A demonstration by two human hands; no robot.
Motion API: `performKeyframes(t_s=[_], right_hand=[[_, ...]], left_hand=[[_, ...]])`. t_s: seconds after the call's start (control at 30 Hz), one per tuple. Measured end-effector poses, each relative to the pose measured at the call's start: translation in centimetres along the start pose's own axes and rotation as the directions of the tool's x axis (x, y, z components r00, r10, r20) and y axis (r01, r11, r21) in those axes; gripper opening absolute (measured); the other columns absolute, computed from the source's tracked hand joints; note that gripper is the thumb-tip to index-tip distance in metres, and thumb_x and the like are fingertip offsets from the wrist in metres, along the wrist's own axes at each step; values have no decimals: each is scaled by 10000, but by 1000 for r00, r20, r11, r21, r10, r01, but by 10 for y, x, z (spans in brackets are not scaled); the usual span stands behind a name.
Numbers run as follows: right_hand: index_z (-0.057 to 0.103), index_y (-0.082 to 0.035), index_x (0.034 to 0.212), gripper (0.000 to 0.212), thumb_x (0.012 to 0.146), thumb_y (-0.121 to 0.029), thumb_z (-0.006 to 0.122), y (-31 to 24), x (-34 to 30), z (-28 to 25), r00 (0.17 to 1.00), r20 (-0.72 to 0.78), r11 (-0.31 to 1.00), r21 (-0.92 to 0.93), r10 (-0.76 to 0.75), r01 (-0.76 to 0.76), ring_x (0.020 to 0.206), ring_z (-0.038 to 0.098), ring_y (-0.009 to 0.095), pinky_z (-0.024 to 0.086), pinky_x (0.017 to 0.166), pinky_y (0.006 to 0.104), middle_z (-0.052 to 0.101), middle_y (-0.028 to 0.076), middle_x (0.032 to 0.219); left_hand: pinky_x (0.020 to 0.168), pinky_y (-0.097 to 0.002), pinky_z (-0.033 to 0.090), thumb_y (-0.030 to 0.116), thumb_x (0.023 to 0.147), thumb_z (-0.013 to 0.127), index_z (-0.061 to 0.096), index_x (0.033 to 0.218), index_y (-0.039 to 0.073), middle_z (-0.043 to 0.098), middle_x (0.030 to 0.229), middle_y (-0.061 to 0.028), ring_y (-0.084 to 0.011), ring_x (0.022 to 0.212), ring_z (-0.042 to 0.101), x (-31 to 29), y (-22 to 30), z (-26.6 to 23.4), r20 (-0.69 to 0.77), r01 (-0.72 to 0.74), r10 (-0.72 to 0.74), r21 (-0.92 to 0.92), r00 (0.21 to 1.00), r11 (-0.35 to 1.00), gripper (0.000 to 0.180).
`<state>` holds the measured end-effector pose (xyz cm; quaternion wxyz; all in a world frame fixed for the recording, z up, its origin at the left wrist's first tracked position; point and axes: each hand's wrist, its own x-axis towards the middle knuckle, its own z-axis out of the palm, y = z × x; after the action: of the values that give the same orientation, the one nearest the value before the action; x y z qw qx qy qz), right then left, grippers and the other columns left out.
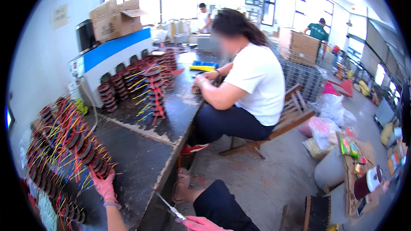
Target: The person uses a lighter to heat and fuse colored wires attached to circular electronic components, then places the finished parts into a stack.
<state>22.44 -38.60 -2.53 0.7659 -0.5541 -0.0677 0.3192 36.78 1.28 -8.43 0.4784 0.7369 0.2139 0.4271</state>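
Observation:
My left hand (104, 186), in a pink glove, is at the near end of a leaning stack of wound motor stators (81, 147). Its thumb and fingers close around the lowest stator, whose dark ring carries red, yellow and blue wires. At the lower edge, above my lap, my right hand (202, 223), also pink-gloved, grips a slim silver tool (172, 209). The tool's thin tip points up and left toward the table edge; its exact kind is unclear.
More stator stacks (155, 90) stand on the dark table (128, 145) near a blue-and-white machine (115, 51). A co-worker (257, 77) in a white shirt sits on a wooden chair (287, 122) across the corner. Plastic bags (323, 128) and a cardboard-topped stand (353, 171) are on the right.

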Motion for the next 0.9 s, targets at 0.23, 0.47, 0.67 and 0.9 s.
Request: performKeyframes(t_s=[0.23, 0.47, 0.67, 0.9], right_hand=[[563, -101, 1012, 377, 1032, -456, 438, 31, 17, -13, 991, 130, 994, -101, -18, 31, 553, 393, 62, 314, 530, 246, 425, -35, 619], [518, -110, 910, 397, 1026, -481, 437, 23, 2, -8, 995, 97, 997, -76, -23, 31, 522, 371, 69, 294, 508, 265, 430, -29, 576], [529, -108, 917, 381, 1027, -463, 447, 23, 2, -4, 994, 108, 997, -78, -19, 28, 525, 379, 74, 294, 509, 267, 424, -30, 579], [525, -89, 877, 394, 1022, -452, 472, 34, 0, -4, 995, 89, 996, -62, -52, 57, 522, 390, 89, 306, 518, 286, 426, -15, 576]], left_hand=[[1081, -363, 371, 102, 752, 798, 255, 1536, 99, 499, 1416, -126, -244, 1246, 515, 7, -42, -20, 56, 27, -30, 57, 998, 998, 953], [1092, -374, 373, 132, 814, 751, 262, 1527, 59, 457, 1455, -121, -238, 1266, 495, -8, -24, -12, 102, -53, 49, 35, 994, 998, 867], [1047, -358, 437, 10, 792, 706, 252, 1520, 36, 461, 1431, -134, -238, 1219, 537, 3, -49, -26, 152, -81, 73, 47, 986, 996, 859], [992, -345, 495, -49, 792, 687, 263, 1512, 34, 508, 1370, -159, -230, 1156, 585, -20, -31, -25, 248, 76, -36, -155, 968, 985, 840]])
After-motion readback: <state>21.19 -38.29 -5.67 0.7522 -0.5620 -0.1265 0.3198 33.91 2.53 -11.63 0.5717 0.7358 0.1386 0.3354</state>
